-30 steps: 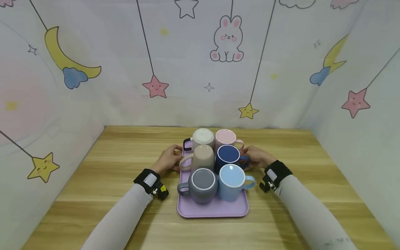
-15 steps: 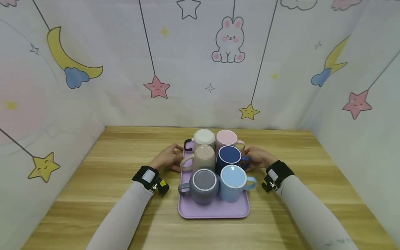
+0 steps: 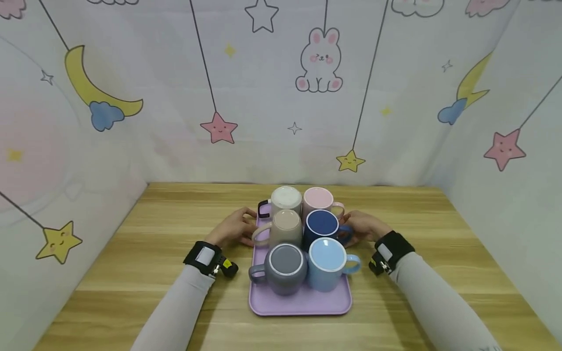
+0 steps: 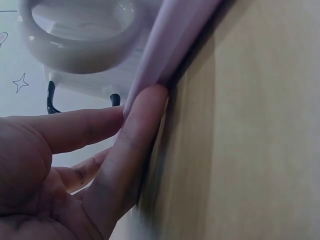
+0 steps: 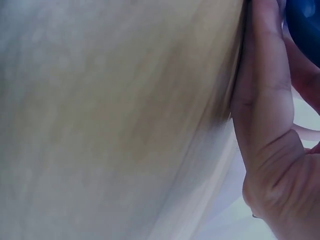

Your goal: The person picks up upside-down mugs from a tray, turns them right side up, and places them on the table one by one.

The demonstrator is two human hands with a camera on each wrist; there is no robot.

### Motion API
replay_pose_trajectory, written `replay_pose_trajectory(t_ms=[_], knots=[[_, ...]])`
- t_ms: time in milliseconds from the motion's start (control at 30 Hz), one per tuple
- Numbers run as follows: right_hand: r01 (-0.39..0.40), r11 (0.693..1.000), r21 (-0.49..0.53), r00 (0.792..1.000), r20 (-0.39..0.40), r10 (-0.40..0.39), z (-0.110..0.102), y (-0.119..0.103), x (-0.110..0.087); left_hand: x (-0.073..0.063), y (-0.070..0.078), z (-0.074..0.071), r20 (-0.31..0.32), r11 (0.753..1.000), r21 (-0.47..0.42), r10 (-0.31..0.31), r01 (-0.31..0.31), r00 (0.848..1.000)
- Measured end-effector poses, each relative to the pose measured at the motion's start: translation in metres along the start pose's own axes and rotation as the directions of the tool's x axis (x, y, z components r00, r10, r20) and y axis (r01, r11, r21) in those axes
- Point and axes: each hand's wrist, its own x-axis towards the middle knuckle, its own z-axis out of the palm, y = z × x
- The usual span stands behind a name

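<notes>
A lilac tray lies on the wooden table, bearing several mugs that stand bottom up in two columns. The left column has a white mug with a black handle, a beige mug and a grey mug. On the right are a pink mug, a dark blue mug and a light blue mug. My left hand pinches the tray's left rim between thumb and fingers. Beside the dark blue mug's handle, my right hand holds the right rim; its fingertips are partly hidden.
Bare wood of the table shows on both sides of the tray. A pale cloth wall with printed stars, moons and a rabbit rises behind the table and along its sides. Mug handles jut over both long edges of the tray.
The head view has tilted slightly, so everything sits a little lower. Both hands stay at the tray's sides, and the mugs keep their places on it.
</notes>
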Motion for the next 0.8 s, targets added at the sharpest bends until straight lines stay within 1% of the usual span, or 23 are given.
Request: replay_pose_trajectory(t_ms=[267,433,567,667,800], knots=[[0.005,0.999,-0.035,1.000,0.005,-0.005,0.0012,0.0018,0.0027,-0.0029,0.0005,0.0000,-0.019,1.000,0.009,0.016,-0.016,1.000],[0.004,0.998,-0.062,1.000,-0.026,-0.006,0.0005,0.0025,0.0017,-0.0022,0.0015,0.0020,-0.030,1.000,0.004,0.007,-0.007,1.000],[0.007,0.997,-0.077,0.999,-0.051,-0.011,0.0024,0.0017,0.0004,-0.0037,0.0029,0.0028,-0.039,1.000,0.026,0.003,-0.002,0.999],[0.014,0.996,-0.089,0.999,-0.049,-0.019,0.0033,0.0019,-0.0007,-0.0046,0.0027,0.0030,-0.038,0.999,0.037,0.005,-0.004,0.999],[0.018,0.994,-0.103,0.999,-0.036,-0.022,0.0028,0.0018,-0.0016,-0.0050,0.0003,0.0028,-0.039,1.000,0.029,0.008,-0.007,0.999]])
